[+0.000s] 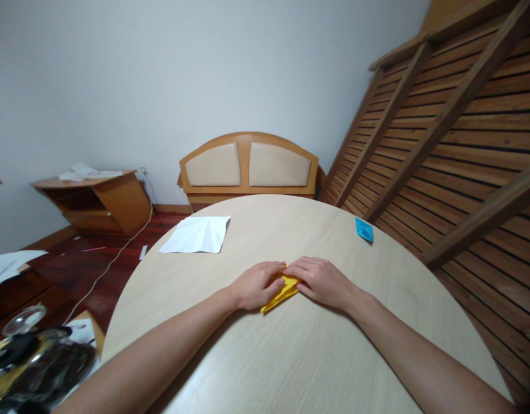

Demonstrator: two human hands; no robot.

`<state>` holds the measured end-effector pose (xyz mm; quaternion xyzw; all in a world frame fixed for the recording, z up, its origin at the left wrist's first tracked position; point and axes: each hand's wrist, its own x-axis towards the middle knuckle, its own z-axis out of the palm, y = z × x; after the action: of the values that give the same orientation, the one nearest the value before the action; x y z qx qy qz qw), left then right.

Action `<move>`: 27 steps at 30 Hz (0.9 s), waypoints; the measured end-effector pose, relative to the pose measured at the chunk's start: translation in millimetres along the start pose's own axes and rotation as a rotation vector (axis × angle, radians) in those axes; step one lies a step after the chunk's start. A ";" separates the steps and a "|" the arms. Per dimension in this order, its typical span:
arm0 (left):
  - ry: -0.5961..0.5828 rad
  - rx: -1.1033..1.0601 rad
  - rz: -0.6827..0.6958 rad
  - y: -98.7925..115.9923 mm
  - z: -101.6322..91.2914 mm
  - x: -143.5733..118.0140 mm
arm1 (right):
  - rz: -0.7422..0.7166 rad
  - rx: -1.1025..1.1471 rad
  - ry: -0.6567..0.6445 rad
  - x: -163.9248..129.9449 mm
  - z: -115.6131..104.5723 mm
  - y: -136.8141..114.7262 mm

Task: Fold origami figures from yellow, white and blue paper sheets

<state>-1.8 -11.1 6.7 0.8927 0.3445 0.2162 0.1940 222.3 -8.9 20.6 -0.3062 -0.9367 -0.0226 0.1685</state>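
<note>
A piece of folded yellow paper (284, 292) lies on the round pale wooden table (273, 351), in front of me. My left hand (257, 286) grips it from the left, thumb on top and fingers along its far side. From the right, my right hand (320, 282) closes on the paper's upper right part, thumb at the near edge. The fingertips of both hands nearly meet at the far edge. Parts of the paper are hidden under the hands.
A creased white sheet (198, 234) lies at the table's far left, and a small folded blue paper (364, 230) at the far right. A headboard (245, 190) stands behind. Slatted wooden panels (441, 149) lean on the right; a low cabinet (114, 201) and cluttered box (96, 333) are left.
</note>
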 end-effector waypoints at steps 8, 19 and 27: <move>0.052 -0.056 -0.019 0.8 -1.8 -3.5 | 0.205 0.090 0.167 -3.9 5.9 9.4; 0.161 -0.145 -0.173 0.9 -0.1 -0.9 | 0.397 0.333 0.326 -1.8 6.1 4.4; 0.252 -0.216 -0.236 -0.1 0.1 3.0 | 0.384 0.511 0.419 -1.6 6.1 3.7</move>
<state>0.1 -9.0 7.3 0.7861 0.4430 0.3378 0.2678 223.8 -5.9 14.1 -0.4130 -0.7829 0.1815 0.4283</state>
